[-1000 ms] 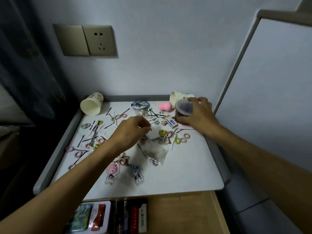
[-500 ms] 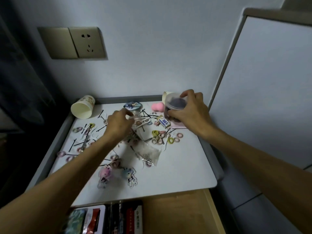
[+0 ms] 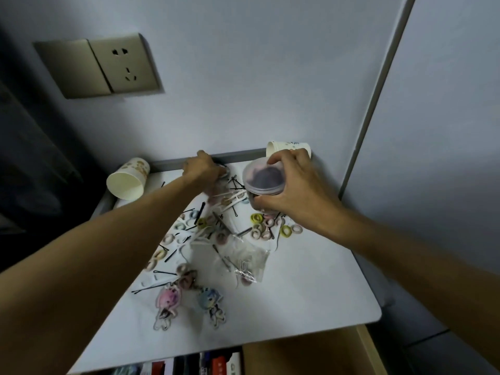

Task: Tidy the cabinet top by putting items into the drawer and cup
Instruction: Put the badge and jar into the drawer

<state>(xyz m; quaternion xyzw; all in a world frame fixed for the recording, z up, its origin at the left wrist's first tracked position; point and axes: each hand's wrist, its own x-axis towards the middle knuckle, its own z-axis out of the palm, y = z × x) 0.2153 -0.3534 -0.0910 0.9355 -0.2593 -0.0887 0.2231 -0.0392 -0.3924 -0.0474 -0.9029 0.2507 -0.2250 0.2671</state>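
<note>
Right hand [image 3: 297,196] has lifted the jar [image 3: 263,182] in curled fingers, drawer-bound; left hand [image 3: 201,169] beside the jar covers a badge [image 3: 226,173], grip unclear.

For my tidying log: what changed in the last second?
The left hand moved from the middle of the cabinet top back to the round badge. The right hand lifted and tilted the clear jar it holds. The left paper cup stayed tipped.

cup [image 3: 127,181] left, jar [image 3: 263,182] right, keychains [image 3: 189,304] front
</note>
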